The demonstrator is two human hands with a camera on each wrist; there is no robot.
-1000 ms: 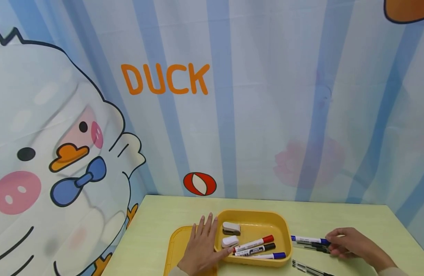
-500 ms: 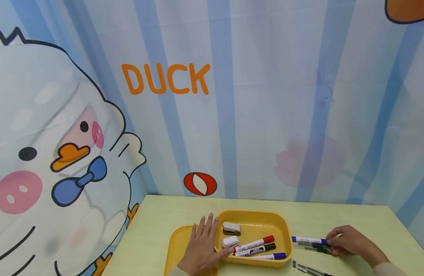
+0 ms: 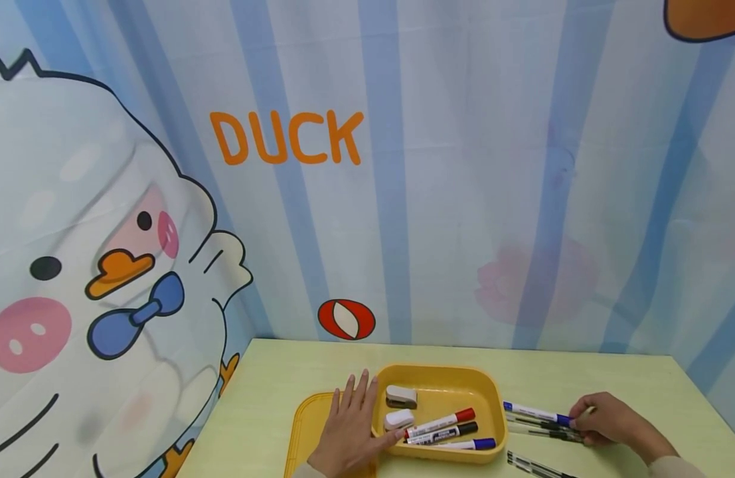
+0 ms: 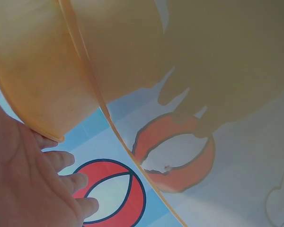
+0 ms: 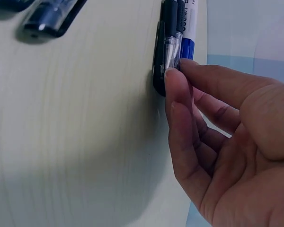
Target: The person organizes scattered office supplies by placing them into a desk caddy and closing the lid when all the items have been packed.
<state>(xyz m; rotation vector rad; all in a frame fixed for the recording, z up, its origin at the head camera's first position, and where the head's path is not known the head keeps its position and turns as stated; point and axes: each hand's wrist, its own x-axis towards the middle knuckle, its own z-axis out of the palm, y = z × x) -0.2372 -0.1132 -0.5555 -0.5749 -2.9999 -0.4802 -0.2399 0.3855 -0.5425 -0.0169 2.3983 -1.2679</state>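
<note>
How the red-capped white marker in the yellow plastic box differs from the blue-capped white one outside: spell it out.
The red-capped white marker lies inside the yellow plastic box; the blue-capped white marker is outside, at the right hand. In the head view, the red-capped marker slopes up rightward, the blue-capped marker down. Both have white barrels.

Markers [image 3: 441, 433] in tray [image 3: 451, 385], pens [image 3: 537, 466] to right

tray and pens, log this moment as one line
left grip: at left side of tray | right grip: pinches pens right of tray | in tray: markers, white items | lid: left of tray
</note>
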